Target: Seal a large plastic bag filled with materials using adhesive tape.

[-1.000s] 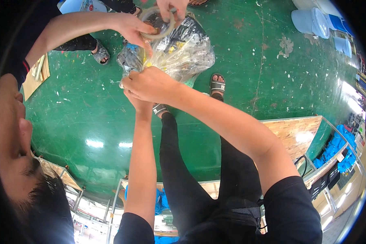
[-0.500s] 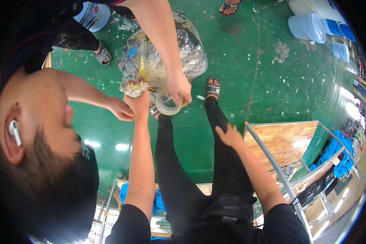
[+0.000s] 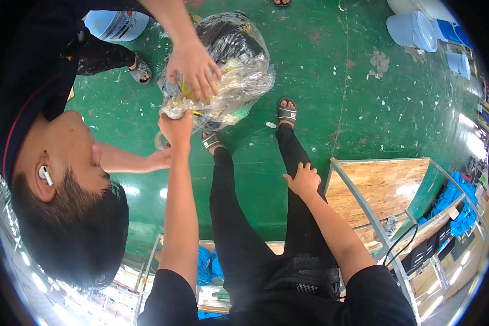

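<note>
A large clear plastic bag [image 3: 255, 73] full of dark and yellowish scraps lies on the floor before my feet. My left hand [image 3: 176, 129] is closed round its bunched neck [image 3: 174, 107]. My right hand [image 3: 303, 179] rests on my right knee with fingers apart, holding nothing. A co-worker leans in from the left, one hand [image 3: 194, 68] spread over the bag's top. The co-worker's other hand [image 3: 160, 160] is beside my left wrist, partly hidden by it. Next to that hand the edge of a clear tape roll [image 3: 160, 141] shows, mostly covered by my hand.
A wooden board [image 3: 375, 190] in a metal frame [image 3: 364, 209] stands close by my right knee. White buckets [image 3: 413, 31] are at the far right, and another bucket [image 3: 119, 25] is behind the co-worker. Blue plastic sheeting [image 3: 464, 217] hangs at the right. The green floor [image 3: 320, 103] is speckled.
The co-worker's upper hand has left the tape roll and now lies on the bag. The tape roll has moved left, behind my left hand. My right hand has settled on my knee.
</note>
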### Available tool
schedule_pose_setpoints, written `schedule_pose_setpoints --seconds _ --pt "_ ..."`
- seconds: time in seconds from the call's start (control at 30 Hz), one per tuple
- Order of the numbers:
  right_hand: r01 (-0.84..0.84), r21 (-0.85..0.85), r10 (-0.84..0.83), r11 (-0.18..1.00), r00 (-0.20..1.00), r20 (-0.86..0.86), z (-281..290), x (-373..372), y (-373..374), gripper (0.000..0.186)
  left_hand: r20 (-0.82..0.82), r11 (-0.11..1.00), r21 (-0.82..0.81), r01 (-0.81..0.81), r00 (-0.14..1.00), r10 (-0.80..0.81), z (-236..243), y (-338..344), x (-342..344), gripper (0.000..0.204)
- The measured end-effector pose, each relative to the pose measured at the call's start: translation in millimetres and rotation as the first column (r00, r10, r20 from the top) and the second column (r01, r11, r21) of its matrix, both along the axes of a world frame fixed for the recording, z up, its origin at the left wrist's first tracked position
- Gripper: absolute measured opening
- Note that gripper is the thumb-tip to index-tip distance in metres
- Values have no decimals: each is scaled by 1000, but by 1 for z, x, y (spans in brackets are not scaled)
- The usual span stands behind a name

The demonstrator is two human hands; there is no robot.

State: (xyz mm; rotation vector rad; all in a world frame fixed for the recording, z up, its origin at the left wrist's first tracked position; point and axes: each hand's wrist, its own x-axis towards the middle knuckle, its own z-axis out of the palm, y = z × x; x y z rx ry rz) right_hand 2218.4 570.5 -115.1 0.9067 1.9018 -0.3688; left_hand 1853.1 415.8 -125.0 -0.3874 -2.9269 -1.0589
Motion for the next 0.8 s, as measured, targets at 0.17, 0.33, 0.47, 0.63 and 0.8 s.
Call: schedule_pose_setpoints --seconds 0.17,0.33,0.47,0.63,0.8 --pt "-41 79 44 996 998 -34 0 -1 -2 72 76 994 -74 -78 994 83 0 -1 0 33" --pt "-30 61 33 998 999 -40 0 -5 -1 73 81 998 -6 -58 995 59 2 0 1 33" --pt "-12 -10 12 1000 999 30 -1 -8 1 75 80 998 -24 -54 995 56 -2 1 -2 36" --pt "-17 16 18 1000 1000 -7 0 -8 2 74 27 1000 -17 -16 1000 17 -2 -1 -2 36" --pt "-23 27 23 999 1000 -3 -1 -6 2 74 36 997 -71 -44 998 46 2 -2 -5 37"
